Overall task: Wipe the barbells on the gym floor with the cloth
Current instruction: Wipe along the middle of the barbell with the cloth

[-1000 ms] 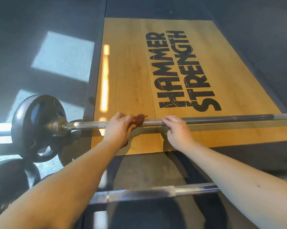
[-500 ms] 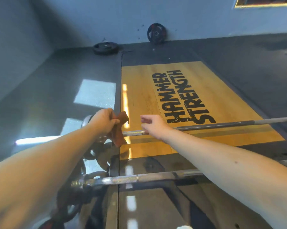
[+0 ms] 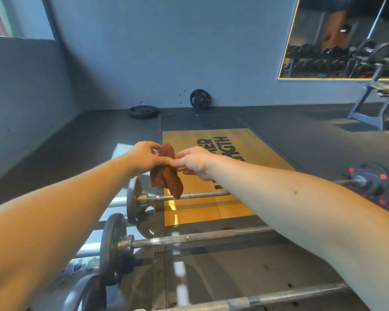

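We record left hand (image 3: 144,157) and right hand (image 3: 194,162) raised, each pinching upper part of brown cloth (image 3: 166,176). Cloth hangs between them, lower tip overlapping far barbell (image 3: 200,195) at left edge of wooden platform (image 3: 211,212) — contact cannot be told. Middle barbell (image 3: 211,236) and nearest barbell (image 3: 278,295) lie on floor, unheld.

The left hand (image 3: 144,157) has lifted the cloth (image 3: 166,176) off the far barbell (image 3: 200,195), where it pressed a second ago, and now holds it up at the centre of the frame. The right hand (image 3: 194,162) has let go of that bar and come up to pinch the cloth too, so it hangs between both hands. The view has tilted upward: a wall mirror (image 3: 346,41) at upper right and a third barbell (image 3: 278,297) along the bottom edge have come into sight
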